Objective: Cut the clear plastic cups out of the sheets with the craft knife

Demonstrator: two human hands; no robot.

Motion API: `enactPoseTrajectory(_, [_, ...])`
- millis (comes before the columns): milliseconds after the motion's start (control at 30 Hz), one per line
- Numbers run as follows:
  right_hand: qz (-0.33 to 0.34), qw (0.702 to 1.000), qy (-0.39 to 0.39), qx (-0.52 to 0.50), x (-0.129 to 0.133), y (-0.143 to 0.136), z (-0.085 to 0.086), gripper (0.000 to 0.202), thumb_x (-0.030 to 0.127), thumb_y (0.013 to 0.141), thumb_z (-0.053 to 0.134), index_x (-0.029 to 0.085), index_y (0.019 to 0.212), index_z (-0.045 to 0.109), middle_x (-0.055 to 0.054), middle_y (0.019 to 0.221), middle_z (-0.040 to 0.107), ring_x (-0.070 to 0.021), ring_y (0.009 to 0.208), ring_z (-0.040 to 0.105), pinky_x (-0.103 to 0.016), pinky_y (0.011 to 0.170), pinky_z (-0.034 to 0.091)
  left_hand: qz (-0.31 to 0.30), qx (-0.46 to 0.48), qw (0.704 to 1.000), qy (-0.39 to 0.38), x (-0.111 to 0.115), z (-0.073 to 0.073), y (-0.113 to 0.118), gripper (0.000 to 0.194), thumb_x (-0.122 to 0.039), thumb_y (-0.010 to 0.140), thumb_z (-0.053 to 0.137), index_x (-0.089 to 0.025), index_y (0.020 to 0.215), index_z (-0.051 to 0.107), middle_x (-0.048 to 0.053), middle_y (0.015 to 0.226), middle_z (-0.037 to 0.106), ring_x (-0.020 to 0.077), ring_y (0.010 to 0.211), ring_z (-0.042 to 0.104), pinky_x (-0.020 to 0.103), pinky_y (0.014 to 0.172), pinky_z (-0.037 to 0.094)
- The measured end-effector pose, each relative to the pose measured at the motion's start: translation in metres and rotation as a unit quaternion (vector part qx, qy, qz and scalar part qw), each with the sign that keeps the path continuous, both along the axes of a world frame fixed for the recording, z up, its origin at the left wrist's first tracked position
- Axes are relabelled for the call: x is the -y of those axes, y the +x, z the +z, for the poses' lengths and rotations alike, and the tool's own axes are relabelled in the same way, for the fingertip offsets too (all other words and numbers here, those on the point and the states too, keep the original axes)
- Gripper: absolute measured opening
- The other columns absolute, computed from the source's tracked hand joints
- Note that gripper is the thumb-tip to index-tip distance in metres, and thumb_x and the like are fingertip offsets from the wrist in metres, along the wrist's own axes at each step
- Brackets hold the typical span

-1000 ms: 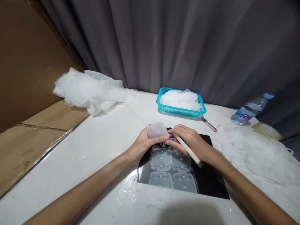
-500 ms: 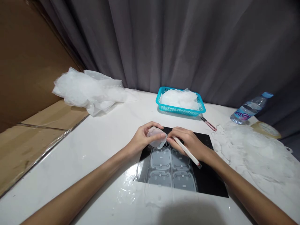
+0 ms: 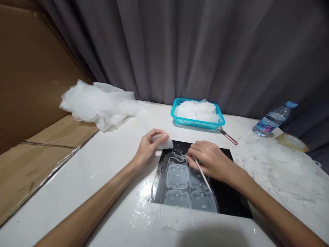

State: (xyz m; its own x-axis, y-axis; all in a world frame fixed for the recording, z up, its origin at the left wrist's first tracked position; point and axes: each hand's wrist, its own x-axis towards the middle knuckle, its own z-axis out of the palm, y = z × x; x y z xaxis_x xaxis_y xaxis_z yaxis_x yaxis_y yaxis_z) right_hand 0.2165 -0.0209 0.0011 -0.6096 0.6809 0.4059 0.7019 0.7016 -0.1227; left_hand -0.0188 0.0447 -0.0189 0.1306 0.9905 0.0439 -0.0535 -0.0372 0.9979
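My left hand (image 3: 151, 145) is closed around a small translucent, soft-looking piece (image 3: 164, 141) at the far left corner of the black board (image 3: 231, 199). My right hand (image 3: 205, 157) is closed on a slim white stick-like tool (image 3: 203, 174), which slants down toward me; its front end is hidden by the fingers. Beside these fingertips a thin, clear curled strip (image 3: 178, 157) lies over the board; whether they pinch it, I cannot tell. Under the hands is a translucent molded sheet (image 3: 177, 176) with several rounded-square shapes.
A blue basket (image 3: 197, 124) with white pieces stands at the back, by pink-handled snips (image 3: 228, 136). On the right are a heap of translucent scraps (image 3: 282, 168), a tape roll (image 3: 293, 142) and a water bottle (image 3: 272, 120). Plastic bags (image 3: 100, 104) and cardboard (image 3: 46, 137) lie left.
My left hand has moved left and away from my right, carrying the translucent piece. A curled clear strip now shows between the hands. The white tool has turned slightly steeper.
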Motion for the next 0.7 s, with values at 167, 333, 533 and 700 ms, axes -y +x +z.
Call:
enactPoseTrajectory(167, [-0.043, 0.990, -0.064, -0.121, -0.002, 0.006, 0.005, 0.015, 0.033, 0.103, 0.063, 0.019, 0.105, 0.067, -0.007, 0.092, 0.071, -0.0230, 0.089, 0.065, -0.035, 0.080, 0.047, -0.150, 0.095, 0.982, -0.070, 0.037, 0.008, 0.022, 0.027, -0.041, 0.091, 0.079, -0.019, 0.095, 0.065, 0.001, 0.087, 0.073, 0.0144, 0.073, 0.067, 0.025, 0.070, 0.050])
enactPoseTrajectory(333, [0.020, 0.967, -0.142, -0.212, 0.007, 0.000, 0.013, 0.012, 0.027, 0.103, 0.061, 0.021, 0.096, 0.069, -0.002, 0.083, 0.068, -0.0172, 0.079, 0.061, -0.031, 0.075, 0.046, -0.173, 0.124, 0.975, -0.058, 0.043, 0.010, 0.021, 0.024, -0.037, 0.092, 0.080, -0.019, 0.094, 0.064, 0.003, 0.093, 0.076, 0.0136, 0.074, 0.067, 0.025, 0.072, 0.050])
enactPoseTrajectory(533, [0.041, 0.963, -0.116, -0.238, 0.010, -0.002, 0.022, 0.006, 0.023, 0.099, 0.068, 0.019, 0.094, 0.069, 0.000, 0.077, 0.063, -0.0149, 0.073, 0.057, -0.029, 0.071, 0.044, -0.185, 0.128, 0.974, -0.026, 0.041, 0.010, 0.018, 0.018, -0.032, 0.094, 0.079, -0.018, 0.093, 0.067, 0.002, 0.093, 0.073, 0.0130, 0.082, 0.065, 0.025, 0.076, 0.048])
enactPoseTrajectory(700, [0.043, 0.970, -0.061, -0.230, 0.009, 0.000, 0.023, 0.008, 0.019, 0.100, 0.065, 0.017, 0.093, 0.070, 0.000, 0.072, 0.058, -0.0145, 0.069, 0.053, -0.030, 0.068, 0.042, -0.205, 0.136, 0.969, 0.011, 0.040, 0.011, 0.016, 0.012, -0.027, 0.094, 0.079, -0.019, 0.093, 0.070, 0.001, 0.097, 0.069, 0.0122, 0.089, 0.063, 0.024, 0.081, 0.048])
